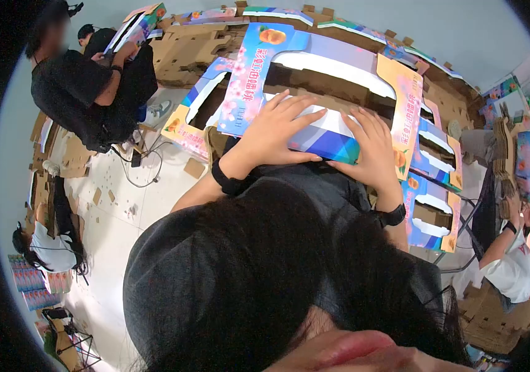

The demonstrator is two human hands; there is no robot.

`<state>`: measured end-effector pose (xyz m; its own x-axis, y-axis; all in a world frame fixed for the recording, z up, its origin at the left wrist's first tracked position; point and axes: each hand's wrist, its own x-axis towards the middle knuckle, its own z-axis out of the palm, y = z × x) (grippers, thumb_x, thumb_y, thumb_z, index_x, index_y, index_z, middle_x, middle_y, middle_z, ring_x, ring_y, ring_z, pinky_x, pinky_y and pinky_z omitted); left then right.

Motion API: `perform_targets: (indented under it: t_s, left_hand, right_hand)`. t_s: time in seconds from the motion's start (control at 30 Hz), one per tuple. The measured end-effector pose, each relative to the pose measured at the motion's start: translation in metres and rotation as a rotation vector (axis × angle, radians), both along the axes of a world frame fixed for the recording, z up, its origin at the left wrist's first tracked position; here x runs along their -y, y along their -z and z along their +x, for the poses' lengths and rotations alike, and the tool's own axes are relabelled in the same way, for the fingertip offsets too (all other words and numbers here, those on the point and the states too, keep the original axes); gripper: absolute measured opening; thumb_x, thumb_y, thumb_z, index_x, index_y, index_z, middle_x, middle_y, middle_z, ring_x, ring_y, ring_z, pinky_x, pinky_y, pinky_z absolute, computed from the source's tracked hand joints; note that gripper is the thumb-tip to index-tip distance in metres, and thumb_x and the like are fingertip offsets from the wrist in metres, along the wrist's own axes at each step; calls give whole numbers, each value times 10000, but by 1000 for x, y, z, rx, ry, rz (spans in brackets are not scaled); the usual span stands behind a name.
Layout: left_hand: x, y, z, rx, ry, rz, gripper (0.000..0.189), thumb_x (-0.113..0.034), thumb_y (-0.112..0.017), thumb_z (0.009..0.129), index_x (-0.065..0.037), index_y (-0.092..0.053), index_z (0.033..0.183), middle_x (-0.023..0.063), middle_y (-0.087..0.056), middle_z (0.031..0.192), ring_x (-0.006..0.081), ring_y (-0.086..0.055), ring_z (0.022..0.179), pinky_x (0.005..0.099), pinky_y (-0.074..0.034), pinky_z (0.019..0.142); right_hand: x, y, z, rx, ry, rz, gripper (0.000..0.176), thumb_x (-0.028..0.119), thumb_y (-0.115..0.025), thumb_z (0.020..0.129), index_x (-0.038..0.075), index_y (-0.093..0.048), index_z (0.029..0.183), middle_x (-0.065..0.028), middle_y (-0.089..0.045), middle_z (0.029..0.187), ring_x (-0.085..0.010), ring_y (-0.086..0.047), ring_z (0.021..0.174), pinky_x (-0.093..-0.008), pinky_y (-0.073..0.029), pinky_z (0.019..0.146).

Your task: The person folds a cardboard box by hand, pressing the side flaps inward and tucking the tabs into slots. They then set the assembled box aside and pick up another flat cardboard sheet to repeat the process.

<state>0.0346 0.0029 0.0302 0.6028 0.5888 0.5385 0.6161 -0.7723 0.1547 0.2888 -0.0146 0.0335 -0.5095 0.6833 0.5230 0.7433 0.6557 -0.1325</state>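
Both of my hands rest on the near side of a printed cardboard box with a wide cut-out opening. The box (249, 80) is blue and pink at its left end, with a peach picture and large characters, and yellow-orange at its right end. My left hand (286, 127) lies across the white and blue near panel, its fingers spread. On the same panel, farther right, my right hand (367, 144) is spread too, its thumb close to the left thumb. Dark bands circle both wrists. Brown cardboard shows inside the opening.
Similar boxes stand at the left (181, 124) and right (441, 155). Flat brown cardboard (190, 53) lies behind. A person in black (73, 93) works at the upper left, another in white (512, 270) at the right. Cables (147, 183) and scraps lie on the floor.
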Motion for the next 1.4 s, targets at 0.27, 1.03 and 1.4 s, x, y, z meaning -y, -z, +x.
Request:
perform_targets:
  t_s: [0.27, 1.03, 1.4]
  left_hand:
    - [0, 1, 0, -8, 0, 2, 806, -566, -745, 730, -148, -518, 1380, 123, -500, 1395, 309, -471, 1298, 534, -272, 1144]
    - [9, -54, -90, 941, -167, 240, 1004, -320, -846, 704, -13, -280, 1475, 187, -342, 1508, 340, -309, 1419, 507, -231, 1154]
    - [29, -64, -99, 519, -161, -78, 1080, -392, -901, 606, -20, -369, 1469, 165, -379, 1516, 339, -288, 1440, 432, -219, 1172]
  right_hand:
    - [2, -1, 0, -13, -2, -9, 904, 380, -868, 557, 123, -533, 1357, -147, -535, 1298, -349, -466, 1270, -513, -304, 1101]
    - [-3, -55, 53, 293, 287, 624, 658, 194, -710, 704, 341, -573, 1330, -20, -499, 1260, -209, -461, 1255, -525, -254, 1142]
    - [7, -80, 75, 741, 317, 720, 681, 177, -593, 812, 456, -439, 1413, 39, -517, 1283, -134, -424, 1330, -555, -234, 1152]
